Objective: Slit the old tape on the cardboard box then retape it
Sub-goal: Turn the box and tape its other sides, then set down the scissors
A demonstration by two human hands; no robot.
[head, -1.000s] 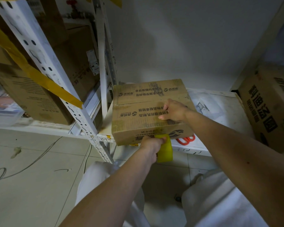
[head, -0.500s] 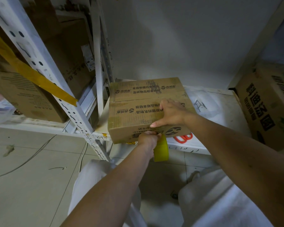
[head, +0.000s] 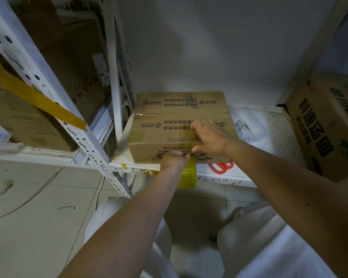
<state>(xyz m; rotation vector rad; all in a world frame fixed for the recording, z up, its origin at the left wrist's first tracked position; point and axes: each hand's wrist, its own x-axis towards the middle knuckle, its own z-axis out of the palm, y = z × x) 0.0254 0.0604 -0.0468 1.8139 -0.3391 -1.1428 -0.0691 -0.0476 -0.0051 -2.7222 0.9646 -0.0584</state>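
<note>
A brown cardboard box (head: 169, 109) with printed text lies on a white shelf (head: 269, 125), its top seam running left to right. My left hand (head: 174, 161) grips a yellow tape roll (head: 188, 175) against the box's near face, just below the top edge. My right hand (head: 209, 135) lies flat on the near part of the box top with fingers extended, thumb over the front edge. Shiny tape shows across the top near the front edge.
Red-handled scissors (head: 222, 167) lie on the shelf edge right of my left hand. A large printed carton (head: 327, 125) stands at the right. White perforated rack posts (head: 72, 125) and other cartons (head: 28, 121) are on the left; tiled floor lies below.
My right hand slid left along the box top and flattened toward the front edge. My left hand with the roll rose closer to the box's top edge.
</note>
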